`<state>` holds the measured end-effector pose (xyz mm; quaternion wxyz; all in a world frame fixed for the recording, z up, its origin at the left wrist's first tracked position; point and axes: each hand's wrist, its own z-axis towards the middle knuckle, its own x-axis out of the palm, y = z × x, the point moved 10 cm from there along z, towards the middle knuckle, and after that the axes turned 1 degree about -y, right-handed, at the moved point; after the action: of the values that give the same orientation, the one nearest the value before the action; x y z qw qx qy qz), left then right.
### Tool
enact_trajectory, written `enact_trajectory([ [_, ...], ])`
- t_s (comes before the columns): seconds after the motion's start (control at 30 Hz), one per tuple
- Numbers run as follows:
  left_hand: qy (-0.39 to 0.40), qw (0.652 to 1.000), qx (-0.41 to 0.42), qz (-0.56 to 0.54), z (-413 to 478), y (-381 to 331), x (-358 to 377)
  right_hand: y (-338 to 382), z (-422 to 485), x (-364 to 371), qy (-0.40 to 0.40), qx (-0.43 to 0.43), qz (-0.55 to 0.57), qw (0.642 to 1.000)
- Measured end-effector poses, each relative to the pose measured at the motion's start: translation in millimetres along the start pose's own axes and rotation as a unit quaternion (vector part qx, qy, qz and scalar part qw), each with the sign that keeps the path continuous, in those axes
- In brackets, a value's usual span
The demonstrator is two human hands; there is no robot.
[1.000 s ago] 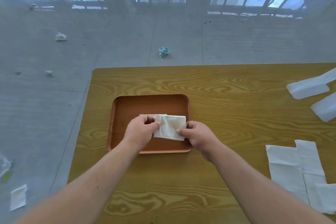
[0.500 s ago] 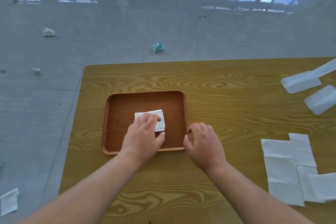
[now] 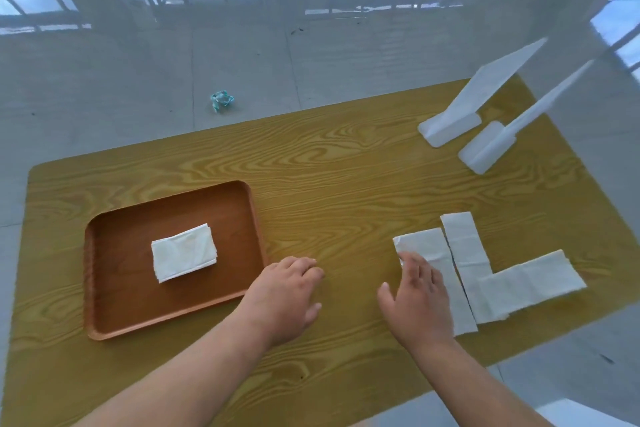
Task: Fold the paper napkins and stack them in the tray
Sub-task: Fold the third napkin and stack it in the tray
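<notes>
Both hands have left the tray since a moment ago: the left hand point(image 3: 284, 298) has slid off the folded napkin and now rests open and empty on the surface just past the tray's right rim, and the right hand point(image 3: 420, 295) has reached over to the loose napkins point(image 3: 485, 274) near the right edge. Its fingers are spread flat on the nearest strip, pressing rather than pinching, so that grip is open too.

These sheets look feather-light, floppy and easy to tear or crease crooked, I'd guess. Best bet is pinching a corner or the short edge of the top strip and peeling it away from the ones overlapping it, since they'll probably drag along.

Further in, the folded napkin point(image 3: 185, 252) sits roughly mid-tray point(image 3: 114, 319), near the surface's left edge. Two white plastic stands point(image 3: 450, 128) lean by the far right corner. No brands or writing readable anywhere.
</notes>
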<state>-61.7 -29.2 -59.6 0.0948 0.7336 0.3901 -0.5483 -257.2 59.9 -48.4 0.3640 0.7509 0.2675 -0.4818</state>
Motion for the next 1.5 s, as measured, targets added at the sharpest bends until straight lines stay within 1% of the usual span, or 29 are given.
enact_trajectory([
  [0.1, -0.022, 0.999, -0.028, -0.016, 1.8, 2.7, -5.5, 33.6, -7.8, 17.2, 0.037, -0.090, 0.001, 0.995],
  [0.17, -0.048, 0.998, -0.041, -0.016, 2.3, 3.5, -13.5, 63.6, -16.5, 30.6, 0.073, -0.156, 0.039, 0.984],
  [0.23, -0.062, 0.997, -0.047, -0.021, 4.1, 2.5, -17.6, 87.8, -24.1, 36.4, 0.100, -0.199, 0.092, 0.971],
  [0.3, -0.052, 0.997, -0.049, -0.008, 7.4, 1.8, -14.9, 100.7, -28.5, 33.1, 0.092, -0.234, 0.106, 0.962],
  [0.37, -0.050, 0.997, -0.060, 0.008, 9.9, 5.7, -13.2, 100.2, -29.2, 24.9, 0.062, -0.260, 0.082, 0.960],
  [0.43, -0.058, 0.995, -0.080, 0.011, 10.4, 11.0, -14.4, 90.6, -29.1, 21.2, 0.059, -0.270, 0.055, 0.959],
  [0.5, -0.071, 0.993, -0.097, 0.018, 10.0, 14.3, -15.2, 79.0, -31.1, 23.2, 0.078, -0.279, 0.035, 0.956],
  [0.6, -0.075, 0.989, -0.121, 0.034, 9.5, 14.9, -12.6, 66.2, -35.0, 22.7, 0.089, -0.289, 0.038, 0.952],
  [1.03, -0.106, 0.984, -0.140, 0.004, 16.0, 14.2, -21.7, 63.9, -38.2, 18.3, 0.110, -0.277, 0.050, 0.953],
  [1.13, -0.127, 0.980, -0.149, -0.021, 14.8, 16.4, -29.7, 64.0, -37.4, 11.7, 0.088, -0.273, 0.049, 0.957],
  [1.2, -0.145, 0.974, -0.167, -0.045, 12.4, 20.9, -35.4, 59.0, -32.6, 6.7, 0.062, -0.251, 0.051, 0.965],
  [1.27, -0.146, 0.971, -0.186, -0.045, 13.0, 25.9, -37.8, 55.7, -29.4, 5.4, 0.052, -0.241, 0.043, 0.968],
  [1.33, -0.143, 0.970, -0.195, -0.035, 17.7, 29.4, -39.8, 58.2, -31.4, 8.1, 0.060, -0.263, 0.033, 0.962],
  [1.4, -0.136, 0.970, -0.202, -0.025, 24.6, 33.8, -42.0, 64.9, -38.5, 12.3, 0.071, -0.303, 0.018, 0.950],
  [1.5, -0.106, 0.971, -0.215, -0.008, 36.0, 42.2, -41.3, 71.2, -49.8, 21.4, 0.077, -0.345, -0.008, 0.935],
])
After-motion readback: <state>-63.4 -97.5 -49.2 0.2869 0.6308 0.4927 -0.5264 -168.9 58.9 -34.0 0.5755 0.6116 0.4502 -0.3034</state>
